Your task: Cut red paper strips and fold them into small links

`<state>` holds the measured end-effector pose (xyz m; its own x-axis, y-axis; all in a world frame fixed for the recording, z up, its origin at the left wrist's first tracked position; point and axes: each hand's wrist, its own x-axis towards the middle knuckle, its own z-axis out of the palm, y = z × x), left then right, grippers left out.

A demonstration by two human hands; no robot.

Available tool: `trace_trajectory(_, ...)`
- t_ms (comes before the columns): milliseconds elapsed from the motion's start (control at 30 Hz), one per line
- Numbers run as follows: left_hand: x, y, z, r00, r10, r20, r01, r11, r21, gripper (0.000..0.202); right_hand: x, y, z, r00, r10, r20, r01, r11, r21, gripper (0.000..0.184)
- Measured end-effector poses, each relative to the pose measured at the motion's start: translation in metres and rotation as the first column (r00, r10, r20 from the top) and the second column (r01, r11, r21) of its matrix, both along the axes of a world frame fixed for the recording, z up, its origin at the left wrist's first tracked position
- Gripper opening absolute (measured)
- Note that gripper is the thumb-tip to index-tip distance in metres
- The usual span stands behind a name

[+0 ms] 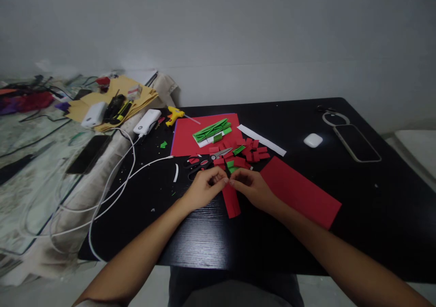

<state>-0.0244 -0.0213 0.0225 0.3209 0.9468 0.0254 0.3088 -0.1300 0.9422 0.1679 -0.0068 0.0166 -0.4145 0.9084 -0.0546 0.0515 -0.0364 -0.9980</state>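
Note:
My left hand (204, 189) and my right hand (254, 188) meet over a narrow red paper strip (231, 202) lying on the black table (204, 239). Both hands pinch the strip's far end, fingers curled and pressed together. Just beyond my fingers lie several small folded red and green paper pieces (247, 152). Black-handled scissors (204, 161) rest slightly left of those pieces, close to my left hand.
A large red sheet (299, 193) lies to the right of my right hand. Another red sheet (185, 136) behind carries folded green strips (211, 130). Also here: a yellow glue gun (175, 115), a white power bank (147, 121) with cables, a white paper strip (262, 140), an earbud case (312, 140), a phone (357, 142).

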Motion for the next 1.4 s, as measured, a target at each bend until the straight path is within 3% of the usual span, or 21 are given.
trace_trajectory(300,0.002,0.002,-0.005,0.999,0.034,0.012,-0.033,0.996,-0.084,0.024,-0.001,0.001,-0.004,0.990,-0.140,-0.016,0.140,0.990,0.008,0.019)
trace_trajectory(533,0.000,0.005,-0.008,0.990,0.123,0.074,-0.115,0.988,-0.101,0.024,-0.001,0.002,-0.003,0.996,-0.018,-0.088,0.003,0.986,-0.166,0.022)
trace_trajectory(833,-0.003,0.005,-0.010,0.996,0.051,0.068,-0.044,0.993,-0.107,0.026,0.002,0.005,-0.002,0.992,-0.078,-0.100,0.061,0.985,-0.161,0.026)
trace_trajectory(1067,-0.001,0.005,-0.006,0.983,0.043,0.179,-0.023,0.993,-0.112,0.023,0.002,0.004,0.002,0.989,-0.113,-0.099,0.094,0.979,-0.182,0.021)
trace_trajectory(1400,0.001,0.004,-0.007,0.979,0.071,0.190,-0.061,0.996,-0.059,0.019,0.002,0.003,0.000,0.982,-0.140,-0.129,0.124,0.985,-0.124,0.019)
